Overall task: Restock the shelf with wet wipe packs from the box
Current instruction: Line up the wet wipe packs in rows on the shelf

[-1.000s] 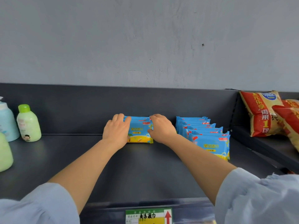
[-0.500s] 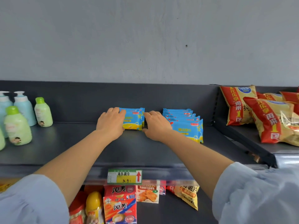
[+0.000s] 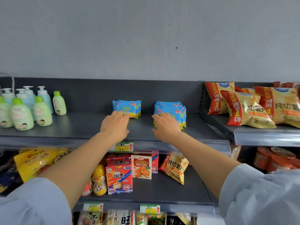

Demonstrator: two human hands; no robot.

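Two upright blue-and-yellow wet wipe packs stand together at the back of the dark grey top shelf. To their right stands a front-to-back row of several identical packs. My left hand hovers just in front of the left packs, fingers relaxed and spread, holding nothing. My right hand is in front of the row's nearest pack, fingers loosely extended, also holding nothing. No box is in view.
Green and blue lotion bottles crowd the shelf's left end. Red-and-yellow snack bags lie on the adjoining shelf to the right. Snack boxes and bags fill the shelf below. A price tag hangs on the shelf's front edge.
Both hands have let go of the left packs and drawn back toward me; the right hand shifted right, in front of the row. The camera pulled back, showing lower shelves.
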